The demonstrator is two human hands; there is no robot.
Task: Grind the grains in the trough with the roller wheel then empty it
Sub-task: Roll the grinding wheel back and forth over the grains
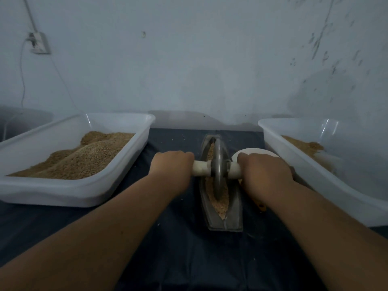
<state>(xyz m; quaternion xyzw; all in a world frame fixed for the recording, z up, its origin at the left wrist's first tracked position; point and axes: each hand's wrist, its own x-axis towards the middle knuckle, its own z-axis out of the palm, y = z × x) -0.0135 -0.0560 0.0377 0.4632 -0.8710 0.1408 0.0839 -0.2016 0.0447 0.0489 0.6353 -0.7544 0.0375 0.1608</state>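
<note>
Left hand [171, 164] and right hand [262, 171] each curl tight round an end of the white handle [200, 168], one on either side of the wheel [217, 164], knuckles up, forearms reaching forward over the dark counter [189, 248]. Nearest me lies the blunt end of the trough [222, 219], a narrow metal boat shape set lengthwise, running away from me between my arms. Tan grains [220, 203] fill its groove. The wheel stands upright on edge in that groove, about midway along, its rim sunk in the grains. Just beside the trough on my right, a small orange thing [261, 206] peeks out under my right wrist; I cannot tell what it is. Beyond my right hand a white bowl [255, 151] shows, mostly hidden by my knuckles. My left tray [42, 194], white plastic, sits left of the trough, heaped with tan stuff over most of its floor. My right tray [315, 179] sits on the other side with a thinner layer. Behind everything rises a pale wall [199, 59], with a socket [38, 43] and a cord [22, 76] hanging from it at upper left.
</note>
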